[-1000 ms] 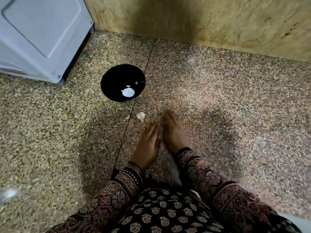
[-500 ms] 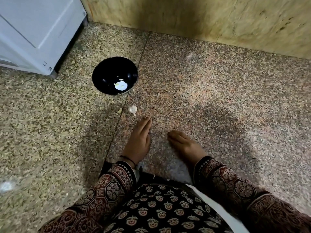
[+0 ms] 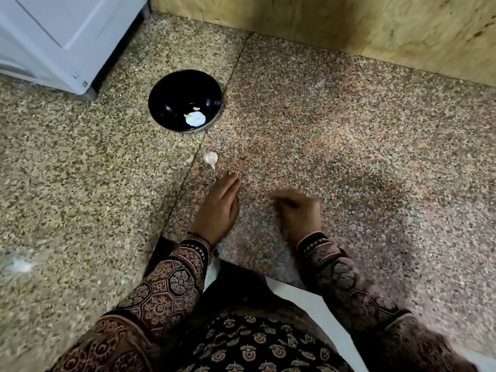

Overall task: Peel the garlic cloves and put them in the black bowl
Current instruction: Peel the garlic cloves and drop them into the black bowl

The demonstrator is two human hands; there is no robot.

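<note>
- Left hand (image 3: 217, 208): palm down, flat on the floor (image 3: 349, 135); wrist low, thin dark band at the wrist.
- Left grip: fingers straight and pressed together, holding nothing; fingertips point up-frame toward the garlic clove (image 3: 210, 158).
- Fingertips stop just short of the clove, not touching it.
- Right hand (image 3: 298, 210): to the right of the left one, low over the floor, knuckles toward the left, motion-blurred.
- Right grip: fingers look bent, but the blur is too heavy; cannot tell if it is spread or pinching anything.
- Hands are apart, with bare floor between them.
- Both arms are in dark patterned sleeves (image 3: 166, 285); patterned cloth in the lap at the bottom edge.
- Garlic clove: whitish, skin still on, thin tail pointing down-frame; lies on the floor between the left fingertips and the black bowl (image 3: 171, 98).
- Small pale scrap (image 3: 190, 158) just left of the clove, by the floor seam.
- Black bowl: upright on the floor, up-frame of the clove, beside the seam.
- In the bowl: a white piece (image 3: 195, 118) at the bottom and a smaller pale bit (image 3: 196, 108) above it.
- Floor: speckled stone, greyer slab on the left, pinker slab on the right, dark seam running diagonally.
- White appliance (image 3: 67, 36) at the top left corner, standing on the floor.
- Yellowish wall (image 3: 349, 25) along the top.
- Blurry white smudge (image 3: 18, 265) on the floor at far left.
</note>
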